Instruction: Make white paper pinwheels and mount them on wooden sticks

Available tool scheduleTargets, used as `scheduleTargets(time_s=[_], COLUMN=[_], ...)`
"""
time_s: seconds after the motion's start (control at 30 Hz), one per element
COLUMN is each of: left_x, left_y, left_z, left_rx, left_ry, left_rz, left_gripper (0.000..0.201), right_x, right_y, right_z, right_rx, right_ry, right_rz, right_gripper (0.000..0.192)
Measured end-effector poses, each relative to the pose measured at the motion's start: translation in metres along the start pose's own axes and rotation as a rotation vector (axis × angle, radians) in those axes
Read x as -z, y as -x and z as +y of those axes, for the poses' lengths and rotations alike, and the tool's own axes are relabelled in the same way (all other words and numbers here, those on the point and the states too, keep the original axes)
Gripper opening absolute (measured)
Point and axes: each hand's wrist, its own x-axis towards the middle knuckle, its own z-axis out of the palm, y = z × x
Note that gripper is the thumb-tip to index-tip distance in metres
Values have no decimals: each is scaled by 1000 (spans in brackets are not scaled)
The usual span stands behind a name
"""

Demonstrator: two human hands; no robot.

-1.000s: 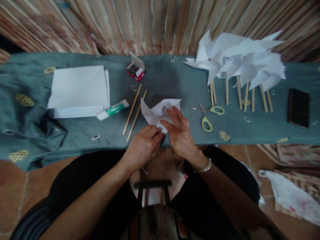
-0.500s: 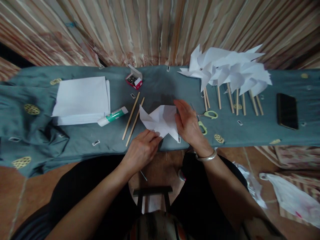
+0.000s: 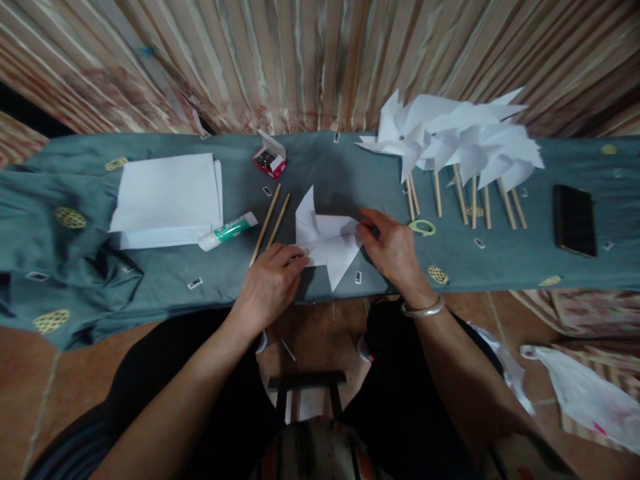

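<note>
A white paper pinwheel (image 3: 327, 243) without a stick lies in front of me on the cloth, its pointed blades spread. My left hand (image 3: 270, 283) pinches its left edge between thumb and fingers. At the right edge, my right hand (image 3: 393, 247) grips the paper with thumb and forefinger. Two wooden sticks (image 3: 266, 223) lie just left of the pinwheel, their lower ends partly behind my left hand. Green-handled scissors (image 3: 423, 228) are beside my right hand, which covers most of them.
A paper stack (image 3: 165, 197) and a glue stick (image 3: 230, 230) lie left. An opened small red box (image 3: 270, 160) of metal pieces stands at the back. Several finished pinwheels (image 3: 460, 137) on sticks lie back right, near a black phone (image 3: 575, 221). A patterned curtain (image 3: 320, 60) hangs behind.
The pinwheel has been turned, so its blades point in new directions. My left hand has shifted left to its left edge, and my right hand has moved slightly right, covering more of the scissors.
</note>
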Motion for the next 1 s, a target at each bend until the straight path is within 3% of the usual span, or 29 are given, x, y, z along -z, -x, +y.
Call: scheduleTargets(time_s=[0.17, 0.3, 0.53, 0.77, 1.0], left_x=[1, 0, -11, -18, -16], left_y=[-2, -2, 0, 1, -1], left_z=[-3, 10, 40, 38, 40], left_rx=[24, -13, -87, -61, -79], left_ry=[20, 98, 95, 62, 35], left_rz=[28, 93, -95, -84, -49], left_gripper=[28, 23, 22, 14, 15], right_x=[10, 15, 13, 18, 32], right_y=[20, 36, 56, 63, 58], right_z=[3, 4, 0, 3, 1], right_rx=[-68, -103, -65, -71, 145], right_ry=[9, 27, 69, 51, -61], right_rz=[16, 10, 4, 10, 36], right_gripper=[34, 34, 32, 32, 30])
